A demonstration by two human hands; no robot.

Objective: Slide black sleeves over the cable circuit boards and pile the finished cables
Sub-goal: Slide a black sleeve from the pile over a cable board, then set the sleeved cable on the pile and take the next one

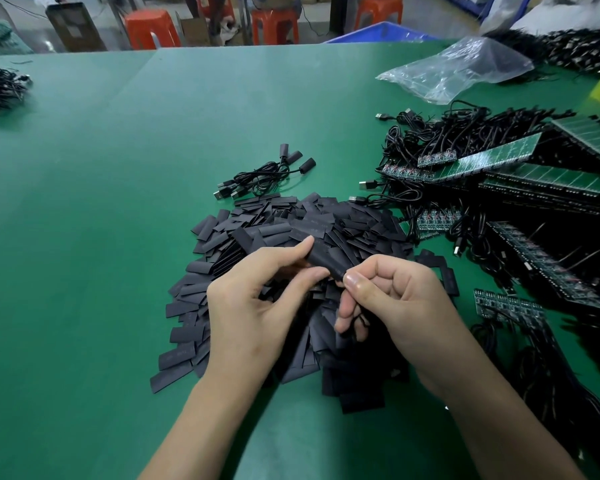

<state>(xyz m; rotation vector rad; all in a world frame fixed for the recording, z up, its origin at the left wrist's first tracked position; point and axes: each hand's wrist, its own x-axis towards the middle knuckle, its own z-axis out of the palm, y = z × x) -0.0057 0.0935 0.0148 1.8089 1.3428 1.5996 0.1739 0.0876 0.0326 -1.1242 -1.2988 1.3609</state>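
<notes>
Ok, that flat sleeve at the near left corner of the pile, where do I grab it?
Pinch the sleeve across its two long edges, coming from the left over the bare mat. It lies flat and juts out of the pile there, so both edges look reachable.

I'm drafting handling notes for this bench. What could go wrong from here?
1. The sleeve pinched by the left hand looks flattened; it could snag on the board end, which the right hand hides.
2. The work hangs right over the loose sleeve pile, so a dropped sleeve may vanish among them.
3. The cable looping under the right hand could catch loose sleeves.
</notes>
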